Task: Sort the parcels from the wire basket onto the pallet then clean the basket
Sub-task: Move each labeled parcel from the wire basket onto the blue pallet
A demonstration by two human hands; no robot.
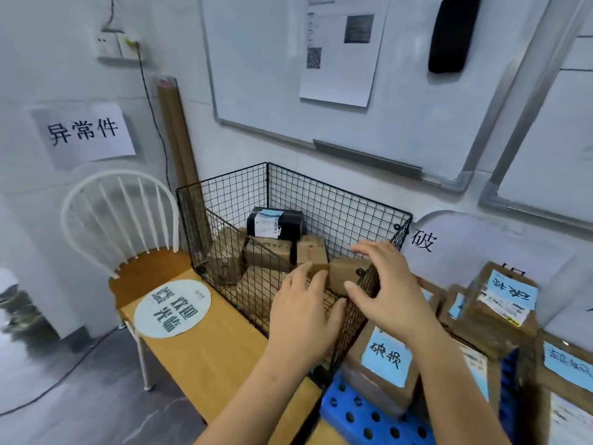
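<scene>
A black wire basket (224,200) stands on a wooden bench and holds several brown cardboard parcels (268,253) with a black parcel (285,221) on top. At its near right corner a small brown parcel (341,273) sits at rim height. My left hand (303,311) reaches in with fairly straight fingers touching that parcel's left end. My right hand (390,292) arches over the parcel and the basket's right mesh wall, thumb at the front and fingers over the top. Right of the basket, a blue plastic pallet (356,415) carries taped parcels with blue labels (385,354).
The wooden bench (205,351) runs along the wall, with a round white sticker on it. A white spindle-back chair (118,216) stands to its left. Whiteboards and paper signs hang on the wall behind. A cardboard tube (175,130) leans in the corner.
</scene>
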